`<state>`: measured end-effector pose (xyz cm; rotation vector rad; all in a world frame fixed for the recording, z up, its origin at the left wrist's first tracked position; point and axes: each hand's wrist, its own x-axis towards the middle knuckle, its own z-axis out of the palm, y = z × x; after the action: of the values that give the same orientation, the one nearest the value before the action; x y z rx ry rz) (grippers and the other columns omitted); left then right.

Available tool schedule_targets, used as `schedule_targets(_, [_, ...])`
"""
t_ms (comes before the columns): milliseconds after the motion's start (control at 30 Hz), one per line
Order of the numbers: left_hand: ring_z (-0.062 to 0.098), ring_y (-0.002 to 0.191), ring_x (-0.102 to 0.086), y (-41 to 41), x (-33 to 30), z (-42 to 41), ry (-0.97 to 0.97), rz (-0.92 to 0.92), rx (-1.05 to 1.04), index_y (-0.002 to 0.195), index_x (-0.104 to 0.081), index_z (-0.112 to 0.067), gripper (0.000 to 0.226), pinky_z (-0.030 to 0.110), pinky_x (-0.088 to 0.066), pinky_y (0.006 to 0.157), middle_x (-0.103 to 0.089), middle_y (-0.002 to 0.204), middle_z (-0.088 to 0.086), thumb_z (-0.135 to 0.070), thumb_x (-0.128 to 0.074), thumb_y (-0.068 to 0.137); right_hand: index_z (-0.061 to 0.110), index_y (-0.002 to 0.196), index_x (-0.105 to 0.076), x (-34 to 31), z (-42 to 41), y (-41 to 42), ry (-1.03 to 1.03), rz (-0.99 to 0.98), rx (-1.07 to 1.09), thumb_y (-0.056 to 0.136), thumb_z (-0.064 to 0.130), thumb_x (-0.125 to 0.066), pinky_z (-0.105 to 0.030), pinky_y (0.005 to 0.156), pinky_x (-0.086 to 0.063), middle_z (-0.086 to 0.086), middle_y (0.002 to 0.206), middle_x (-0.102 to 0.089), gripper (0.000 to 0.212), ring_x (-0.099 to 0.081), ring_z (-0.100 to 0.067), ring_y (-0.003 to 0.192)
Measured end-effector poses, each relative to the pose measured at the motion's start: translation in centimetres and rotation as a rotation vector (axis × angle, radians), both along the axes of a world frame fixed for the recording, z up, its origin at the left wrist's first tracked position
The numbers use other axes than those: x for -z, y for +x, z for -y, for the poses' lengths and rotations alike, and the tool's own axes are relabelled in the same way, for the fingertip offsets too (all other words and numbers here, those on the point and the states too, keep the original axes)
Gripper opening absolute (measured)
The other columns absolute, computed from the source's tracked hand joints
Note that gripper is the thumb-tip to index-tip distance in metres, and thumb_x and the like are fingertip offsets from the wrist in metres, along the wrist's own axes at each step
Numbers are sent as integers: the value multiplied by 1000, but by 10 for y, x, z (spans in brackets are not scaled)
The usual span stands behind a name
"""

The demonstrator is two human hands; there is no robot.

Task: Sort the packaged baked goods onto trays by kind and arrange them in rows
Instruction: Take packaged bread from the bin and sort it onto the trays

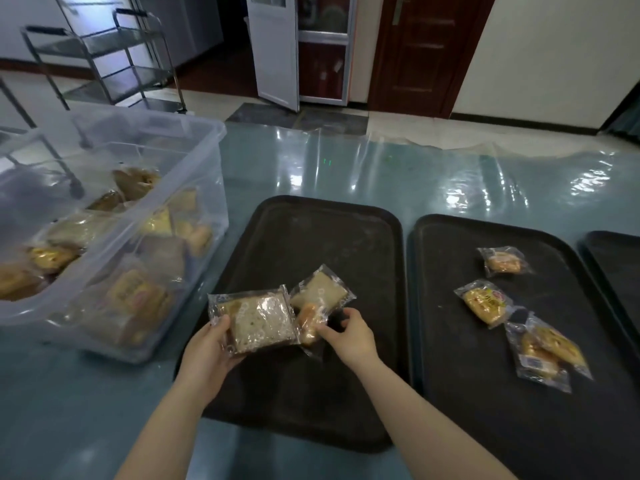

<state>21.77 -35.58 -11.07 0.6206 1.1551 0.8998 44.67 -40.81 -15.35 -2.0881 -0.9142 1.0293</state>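
Clear plastic blurs much of the left of the frame: the storage bin (pixel 114 216) is see-through but hazy, so the wrapped baked goods (pixel 138 296) inside read only as tan and yellow shapes, and the bin's left end is cut off by the frame edge. At the far right a third dark tray (pixel 620 271) shows only its corner. Printing on the wrappers is too small to read.

The table (pixel 346 168) is pale blue-green under a glossy, wrinkled transparent sheet that throws back window light. Beyond it, in the upper part of the frame, are a tiled floor, a steel trolley (pixel 100 57) at upper left, a white door standing ajar and a dark brown door.

Two dark trays lie side by side in the lower half. On the centre tray (pixel 311 233), the left hand (pixel 211 348) grips a wrapped square bread slice (pixel 258 318) by its lower left corner, thumb on top. Just right of it lies a second wrapped slice (pixel 320 291), tilted, overlapping a small wrapped bun (pixel 309 323). The right hand (pixel 353 336) has its fingers curled, fingertips pinching the bun's wrapper at its right edge. The right tray (pixel 485 410) carries a loose line of yellow wrapped pastries (pixel 485 304), well apart from both hands.
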Motion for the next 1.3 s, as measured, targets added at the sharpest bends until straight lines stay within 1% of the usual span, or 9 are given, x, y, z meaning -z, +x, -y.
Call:
schedule_targets(167, [21,92,-68,-12,1,-8,-48,-6,25,109,-60,-14,20,38,-51,71,-73,98,6,-20,-44,98,19,113,-64,3,-9,-19,14,-6,46,81,31,-74,-22,79,-47,9,98,-65,36,-62,-11,97])
schedule_targets(400, [23,96,-68,26,8,-7,-105,-1,114,108,-60,-17,18,40,-51,74,-73,100,6,-22,-45,98,37,95,-53,-10,40,45,151,-113,314,83,25,-71,-30,79,-54,12,97,-61,24,-61,-7,89])
schedule_targets(700, [28,102,-65,104,11,8,-141,-89,303,124,-54,-13,32,41,-50,80,-68,112,12,-23,-55,93,16,122,-57,-26,121,160,195,-64,614,87,27,-68,-36,83,-55,1,110,-65,38,-62,-14,95])
schedule_targets(800, [26,101,-64,114,13,16,-116,-147,328,119,-56,-12,28,40,-48,81,-68,110,12,-24,-55,94,14,130,-53,-28,135,175,99,62,565,87,22,-67,-26,76,-47,-1,116,-63,46,-59,-14,98])
schedule_targets(967, [19,88,-65,109,4,33,159,-537,331,99,-64,-19,10,33,-52,74,-70,98,5,-21,-60,91,20,132,-52,-37,130,160,188,228,393,90,18,-61,-39,93,-51,-1,122,-59,44,-59,-18,108])
schedule_targets(1033, [11,88,-62,101,-2,36,187,-567,314,104,-61,-25,15,24,-47,68,-66,105,-4,-18,-59,91,23,129,-55,-41,119,148,222,218,266,90,18,-62,-24,77,-53,8,111,-59,40,-61,-4,87])
schedule_targets(1100, [16,109,-57,89,-6,38,201,-591,298,126,-55,-17,36,26,-43,88,-57,127,1,-16,-60,91,24,127,-56,-47,107,130,242,201,160,90,17,-62,-9,76,-44,11,114,-57,38,-58,5,89])
schedule_targets(1200, [12,113,-53,64,-18,34,250,-589,304,136,-47,-16,47,28,-39,96,-57,131,5,-17,-59,91,23,127,-57,-54,87,98,263,116,76,90,18,-63,-21,92,-44,10,123,-59,39,-53,-6,117])
schedule_targets(1300, [6,107,-57,40,-38,31,320,-538,323,120,-57,-31,31,27,-41,92,-65,113,-8,-21,-59,92,26,127,-57,-60,70,61,279,96,-18,89,21,-65,-17,89,-42,16,118,-58,39,-52,-3,114])
